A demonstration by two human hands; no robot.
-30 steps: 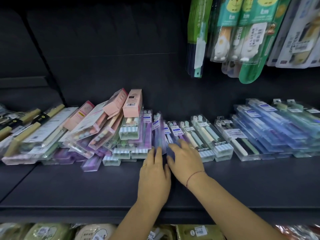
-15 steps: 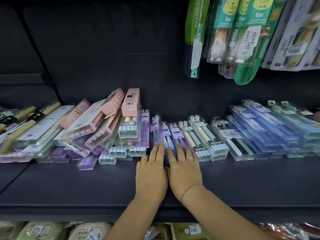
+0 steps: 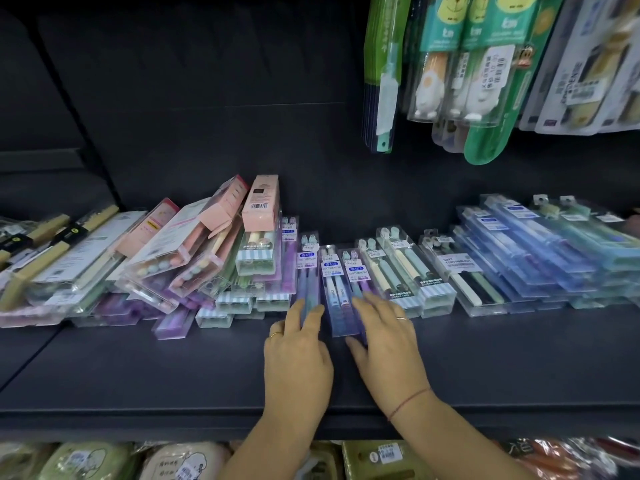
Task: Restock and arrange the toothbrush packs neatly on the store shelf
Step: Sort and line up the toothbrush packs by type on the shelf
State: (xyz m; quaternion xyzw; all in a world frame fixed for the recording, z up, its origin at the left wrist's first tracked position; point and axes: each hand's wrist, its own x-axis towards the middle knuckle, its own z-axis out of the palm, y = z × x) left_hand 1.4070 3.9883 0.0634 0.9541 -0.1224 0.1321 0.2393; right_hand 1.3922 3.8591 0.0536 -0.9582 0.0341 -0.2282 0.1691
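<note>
Clear blue-purple toothbrush packs point(image 3: 333, 285) lie side by side in the middle of the dark shelf point(image 3: 173, 375). My left hand point(image 3: 298, 355) rests flat with straight fingers, its tips touching the leftmost upright pack point(image 3: 307, 268). Spread fingers of my right hand point(image 3: 384, 344) lie over the rightmost pack point(image 3: 356, 271), and the thumb is at the packs' front end. One pack shows between the two hands. Neither hand grips anything.
A messy pile of pink and purple packs point(image 3: 194, 251) leans at the left. Green-striped packs point(image 3: 412, 271) and a tall stack of blue packs point(image 3: 540, 258) sit to the right. Hanging children's toothbrushes point(image 3: 467, 64) crowd the upper right. Soap-like goods point(image 3: 86, 459) fill the lower shelf.
My hands have drawn apart from side by side, uncovering a pack between them. The right hand's fingers have spread over the rightmost pack.
</note>
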